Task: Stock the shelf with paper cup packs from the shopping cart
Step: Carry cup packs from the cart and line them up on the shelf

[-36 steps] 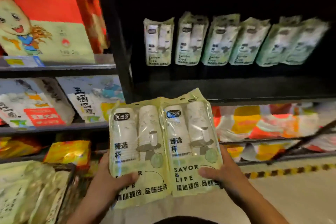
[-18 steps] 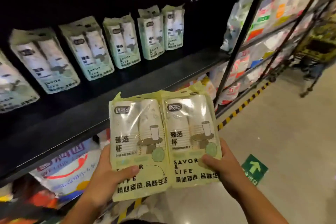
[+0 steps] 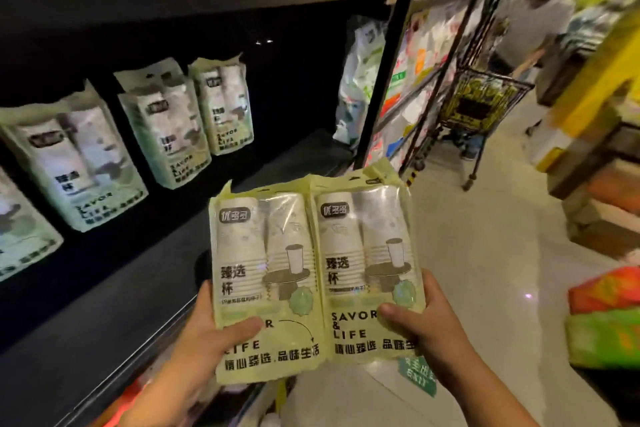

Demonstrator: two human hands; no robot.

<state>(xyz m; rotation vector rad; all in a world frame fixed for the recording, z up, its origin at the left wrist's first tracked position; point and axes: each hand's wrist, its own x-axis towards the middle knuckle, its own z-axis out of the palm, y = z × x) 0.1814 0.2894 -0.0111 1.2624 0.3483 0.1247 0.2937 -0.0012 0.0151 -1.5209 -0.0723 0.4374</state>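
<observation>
Black shelf (image 3: pixel 145 291) already carries a row of paper cup packs (image 3: pixel 173 128) (right end bare), while left hand (image 3: pixel 204 333) and right hand (image 3: pixel 420 326) grip two packs (image 3: pixel 311 274) just before it, unplaced.

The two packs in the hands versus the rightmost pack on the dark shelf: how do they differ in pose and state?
The held packs are gripped at their lower corners, one by the left hand and one by the right hand, side by side and clear of the shelf; the shelf pack stands alone on it. The held packs look sharp and brightly lit; the shelf pack is dim and blurred. All share the same green Savor & Life design.
</observation>
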